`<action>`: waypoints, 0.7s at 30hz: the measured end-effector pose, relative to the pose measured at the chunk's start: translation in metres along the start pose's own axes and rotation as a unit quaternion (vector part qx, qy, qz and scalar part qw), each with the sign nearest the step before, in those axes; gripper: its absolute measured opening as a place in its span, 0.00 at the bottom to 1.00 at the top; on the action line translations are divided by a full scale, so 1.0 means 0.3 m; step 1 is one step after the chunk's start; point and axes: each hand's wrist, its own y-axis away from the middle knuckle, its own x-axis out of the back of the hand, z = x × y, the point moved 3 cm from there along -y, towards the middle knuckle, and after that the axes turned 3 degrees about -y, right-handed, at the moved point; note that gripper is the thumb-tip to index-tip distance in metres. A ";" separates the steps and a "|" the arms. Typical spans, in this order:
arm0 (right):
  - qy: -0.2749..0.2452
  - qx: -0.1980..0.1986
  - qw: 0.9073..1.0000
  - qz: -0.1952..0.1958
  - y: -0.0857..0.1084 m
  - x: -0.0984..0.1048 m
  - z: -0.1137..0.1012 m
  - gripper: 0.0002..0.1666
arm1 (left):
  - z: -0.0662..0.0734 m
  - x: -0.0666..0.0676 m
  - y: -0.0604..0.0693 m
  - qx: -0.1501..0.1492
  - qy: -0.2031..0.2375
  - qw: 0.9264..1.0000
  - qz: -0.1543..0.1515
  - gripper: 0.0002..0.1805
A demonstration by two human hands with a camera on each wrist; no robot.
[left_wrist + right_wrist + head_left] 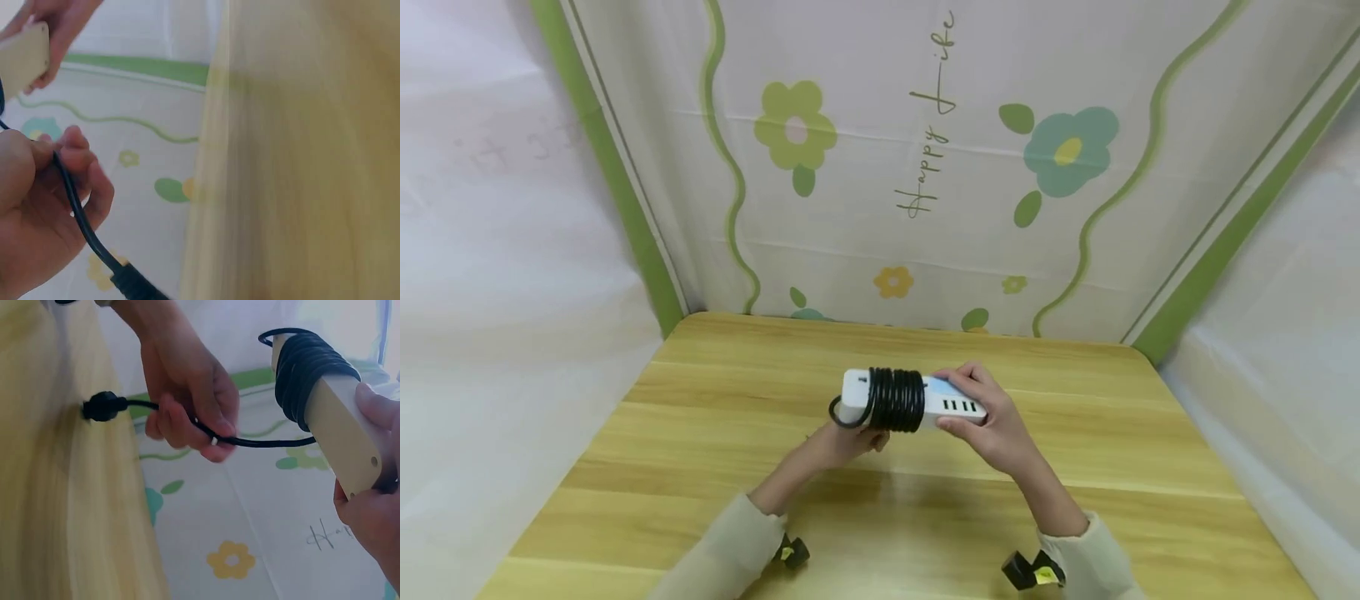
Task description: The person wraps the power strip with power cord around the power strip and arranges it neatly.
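A white power strip hangs above the table, with a black cord wound in several turns around its middle. My right hand grips the strip's right end, thumb and fingers on opposite sides, beside the USB ports. Below the strip's other end, my left hand is partly hidden in the head view. In the right wrist view the left hand pinches the loose length of cord between thumb and fingers. Past that hand dangles the black plug; in the left wrist view only its ribbed neck shows.
A wooden table with light grain lies under both hands. Behind it hangs a white cloth printed with flowers and lettering, and pale cloth sides stand left and right. Small black devices are strapped at both wrists.
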 end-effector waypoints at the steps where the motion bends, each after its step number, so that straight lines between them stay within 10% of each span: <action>1: 0.009 0.000 1.000 0.013 -0.002 0.011 0.004 0.28 | 0.005 -0.008 -0.007 -0.007 -0.014 1.000 -0.003 0.10; 9: 0.087 -0.040 0.993 0.072 0.000 0.047 0.066 0.33 | 0.088 -0.031 -0.005 0.017 -0.262 0.965 0.007 0.13; 14: 0.121 -0.038 0.988 0.090 -0.004 0.014 0.084 0.35 | 0.141 -0.039 0.002 0.013 -0.291 0.956 0.033 0.11; 21: 0.119 -0.034 0.985 0.122 -0.008 -0.024 0.073 0.35 | 0.171 -0.081 0.003 0.026 -0.263 0.964 0.027 0.10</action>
